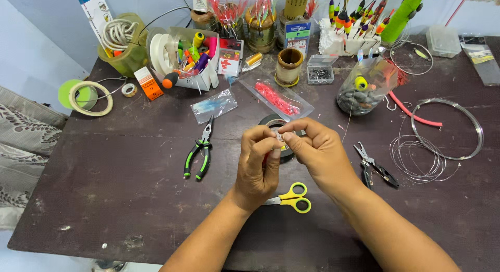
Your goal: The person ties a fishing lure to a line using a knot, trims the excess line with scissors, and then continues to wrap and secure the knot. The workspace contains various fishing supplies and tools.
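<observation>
Left hand and right hand meet — fingertips pinching a tiny fishing piece between them.

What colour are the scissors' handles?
Yellow; the scissors show best in the head view, below both hands.

Matt, scuffed dark wooden desk; at 6 o'clock glossy yellow plastic scissors; at 3 o'clock shiny metal wire coil.

Yellow-handled scissors; green-and-black pliers; dark brown table; pink lures in clear bag.
</observation>
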